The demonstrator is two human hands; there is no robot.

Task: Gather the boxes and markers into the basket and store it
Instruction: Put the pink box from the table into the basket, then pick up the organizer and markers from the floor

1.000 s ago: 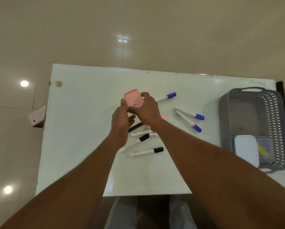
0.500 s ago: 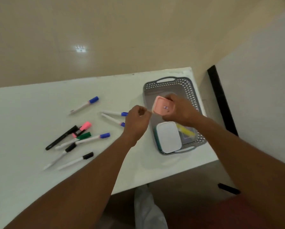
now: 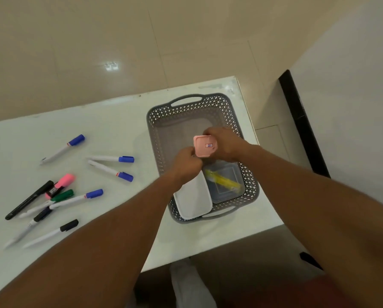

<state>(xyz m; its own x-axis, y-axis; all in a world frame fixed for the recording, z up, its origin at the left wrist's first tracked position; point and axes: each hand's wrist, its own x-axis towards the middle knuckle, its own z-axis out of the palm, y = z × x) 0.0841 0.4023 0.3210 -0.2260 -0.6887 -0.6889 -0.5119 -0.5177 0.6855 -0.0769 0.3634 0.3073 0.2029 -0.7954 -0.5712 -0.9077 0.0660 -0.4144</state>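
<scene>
A small pink box point(image 3: 205, 146) hangs over the middle of the grey perforated basket point(image 3: 157, 138) on the white table. My right hand point(image 3: 225, 144) grips its right side and my left hand point(image 3: 187, 162) touches its lower left corner. In the basket's near end lie a white-lidded box point(image 3: 193, 197) and a clear box point(image 3: 226, 183) with something yellow inside. Several markers are scattered on the table to the left: blue-capped ones point(image 3: 110, 158), a pink highlighter point(image 3: 61, 184), a black pen point(image 3: 28, 200), a green-capped one point(image 3: 62, 195).
The white table point(image 3: 97, 125) ends just right of the basket and near its front handle. Beyond lie tiled floor and a white wall with a dark strip point(image 3: 301, 121) at the right. White-clad legs point(image 3: 190, 285) show below the table edge.
Both hands carried the pink box from the middle of the table, above the markers, rightwards to over the basket. My left hand has come back to the box's corner.
</scene>
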